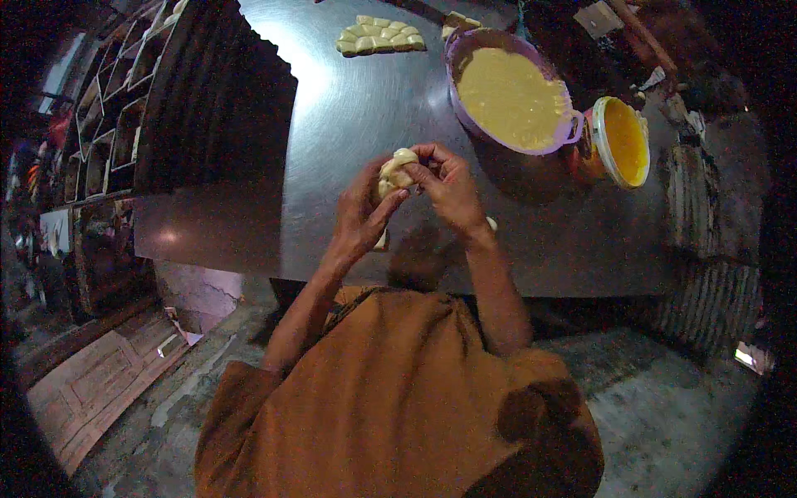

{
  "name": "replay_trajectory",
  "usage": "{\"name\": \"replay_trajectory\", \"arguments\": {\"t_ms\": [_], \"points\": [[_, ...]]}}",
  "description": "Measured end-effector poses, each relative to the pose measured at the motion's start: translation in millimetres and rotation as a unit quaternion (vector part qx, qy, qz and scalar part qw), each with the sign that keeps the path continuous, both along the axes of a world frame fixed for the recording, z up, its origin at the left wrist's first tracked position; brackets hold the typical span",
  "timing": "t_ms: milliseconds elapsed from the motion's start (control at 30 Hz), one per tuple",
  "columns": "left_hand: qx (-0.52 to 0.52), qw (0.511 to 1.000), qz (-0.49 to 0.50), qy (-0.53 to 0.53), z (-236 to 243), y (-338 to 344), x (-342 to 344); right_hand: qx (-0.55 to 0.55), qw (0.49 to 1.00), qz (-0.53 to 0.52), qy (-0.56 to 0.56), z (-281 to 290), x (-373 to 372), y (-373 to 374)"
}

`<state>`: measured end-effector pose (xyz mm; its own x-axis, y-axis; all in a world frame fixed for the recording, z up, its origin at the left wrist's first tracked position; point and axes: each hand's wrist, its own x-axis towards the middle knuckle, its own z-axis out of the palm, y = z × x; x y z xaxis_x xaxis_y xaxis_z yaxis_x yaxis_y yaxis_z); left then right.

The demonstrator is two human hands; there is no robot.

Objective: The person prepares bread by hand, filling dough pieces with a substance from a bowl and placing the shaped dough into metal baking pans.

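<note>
Over the metal table, both hands are closed on one piece of pale dough (393, 176). My left hand (362, 209) cups it from the left, its thumb along the lower side. My right hand (451, 189) grips it from the right, thumb pressed against the dough and fingers curled at the top. A rounded knob of dough bulges up between the fingertips. Part of the piece is hidden behind the fingers. A small pale bit (492, 224) shows beside my right wrist, and another pale piece (381, 241) lies by my left wrist.
A lilac basin (574, 126) of pale yellow paste stands at the far right of the metal table (349, 108). Beside it a bucket (599, 149) with yellow contents leans. Several dough pieces (380, 36) sit together at the far side. Wooden shelves (108, 124) rise at the left.
</note>
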<state>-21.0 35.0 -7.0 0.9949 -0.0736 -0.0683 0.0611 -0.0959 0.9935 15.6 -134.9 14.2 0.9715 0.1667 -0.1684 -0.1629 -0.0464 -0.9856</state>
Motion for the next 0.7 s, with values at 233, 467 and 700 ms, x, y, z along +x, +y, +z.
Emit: {"name": "replay_trajectory", "arguments": {"t_ms": [233,467,700], "points": [[-0.283,0.926,-0.044,0.246,-44,16,-31,-0.127,0.864,-0.304,-0.381,22,-5,13],[-0.503,0.829,-0.002,0.245,-24,15,-32,-0.323,0.886,0.038,-0.330,-55,-24,15],[-0.413,0.849,-0.051,0.325,-9,10,-17,-0.260,0.904,0.135,-0.312,-31,-50,12]]}}
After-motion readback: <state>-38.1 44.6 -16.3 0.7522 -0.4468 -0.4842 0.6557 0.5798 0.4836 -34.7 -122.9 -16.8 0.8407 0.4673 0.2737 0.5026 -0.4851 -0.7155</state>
